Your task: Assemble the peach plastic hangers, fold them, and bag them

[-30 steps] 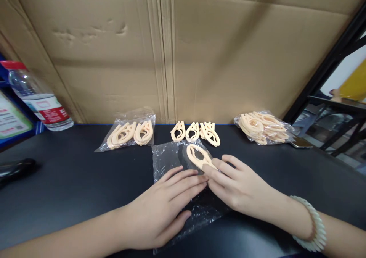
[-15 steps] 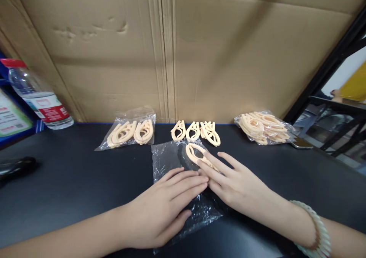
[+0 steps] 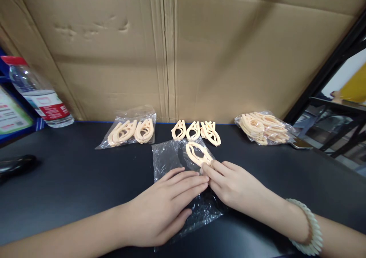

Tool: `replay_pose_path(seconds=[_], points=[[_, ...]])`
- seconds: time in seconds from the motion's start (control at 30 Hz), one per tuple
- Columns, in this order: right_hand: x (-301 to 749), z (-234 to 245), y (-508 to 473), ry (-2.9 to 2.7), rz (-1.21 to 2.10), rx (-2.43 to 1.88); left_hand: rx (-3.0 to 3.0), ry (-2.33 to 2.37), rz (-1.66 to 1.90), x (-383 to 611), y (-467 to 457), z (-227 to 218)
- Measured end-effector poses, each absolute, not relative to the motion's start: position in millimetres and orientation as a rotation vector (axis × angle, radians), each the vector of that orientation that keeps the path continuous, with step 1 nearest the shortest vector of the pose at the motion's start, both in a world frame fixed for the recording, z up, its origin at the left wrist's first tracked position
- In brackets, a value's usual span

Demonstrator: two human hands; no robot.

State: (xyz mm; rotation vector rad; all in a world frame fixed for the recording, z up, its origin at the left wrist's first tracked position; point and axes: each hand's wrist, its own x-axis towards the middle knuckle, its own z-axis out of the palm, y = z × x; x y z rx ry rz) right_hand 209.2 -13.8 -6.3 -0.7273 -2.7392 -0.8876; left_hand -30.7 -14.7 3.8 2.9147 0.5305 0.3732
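Observation:
My left hand [image 3: 171, 200] lies flat with its fingers stretched out over a clear plastic bag [image 3: 166, 158], pressing it against the dark table. The fingers of my right hand [image 3: 233, 183] close round the near end of a beige folding hanger [image 3: 192, 157]. That hanger rests at the upper right part of the bag; whether it is inside or on top I cannot tell. My right fingertips touch those of my left hand. Just beyond, a row of loose folded hangers [image 3: 193, 131] lies along the back of the table.
Bagged hangers lie at the back left [image 3: 144, 131] and back right [image 3: 251, 126], the latter beside a flat phone-like object [image 3: 301, 143]. A red-capped water bottle [image 3: 53, 107] stands far left, near a black object [image 3: 17, 166]. A cardboard wall [image 3: 114, 59] closes the back.
My right fingers have drawn together on the hanger's near end, where before they were spread across it. My left hand stays in place.

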Motion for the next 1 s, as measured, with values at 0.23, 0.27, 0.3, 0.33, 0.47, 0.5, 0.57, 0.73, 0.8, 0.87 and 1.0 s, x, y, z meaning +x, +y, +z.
replay_pose_path(seconds=[0.23, 0.27, 0.3, 0.33, 0.47, 0.5, 0.57, 0.73, 0.8, 0.87, 1.0], points=[[212.8, 0.8, -9.6, -2.763, -0.933, -0.644, 2.927, 0.527, 0.374, -30.8, -14.3, 3.0], [213.1, 1.8, -9.4, -2.760, -0.944, -0.623, 2.923, 0.529, 0.377, -30.9, -14.5, 2.8], [213.5, 2.7, -9.2, -2.755, -0.953, -0.601, 2.920, 0.530, 0.380, -30.9, -14.8, 2.7], [213.8, 3.4, -8.8, -2.747, -0.958, -0.579, 2.918, 0.533, 0.382, -30.9, -15.1, 2.6], [215.4, 4.3, -5.7, -2.720, -0.956, -0.515, 2.910, 0.527, 0.407, -30.9, -15.5, 3.1], [215.9, 4.3, -4.7, -2.716, -0.949, -0.504, 2.906, 0.525, 0.413, -30.9, -15.3, 3.2], [216.6, 4.3, -3.2, -2.707, -0.937, -0.477, 2.906, 0.525, 0.411, -31.1, -15.0, 3.1], [216.1, 4.4, -3.7, -2.682, -0.952, -0.451, 2.927, 0.535, 0.376, -31.7, -15.5, 2.5], [215.6, 3.6, -5.2, -2.687, -0.989, -0.515, 2.919, 0.532, 0.391, -31.2, -16.2, 3.2], [215.2, 1.8, -6.3, -2.696, -1.012, -0.625, 2.910, 0.525, 0.396, -30.4, -16.5, 4.5], [214.8, -2.7, -6.6, -2.711, -0.983, -0.784, 2.909, 0.517, 0.382, -29.1, -15.6, 6.3]])
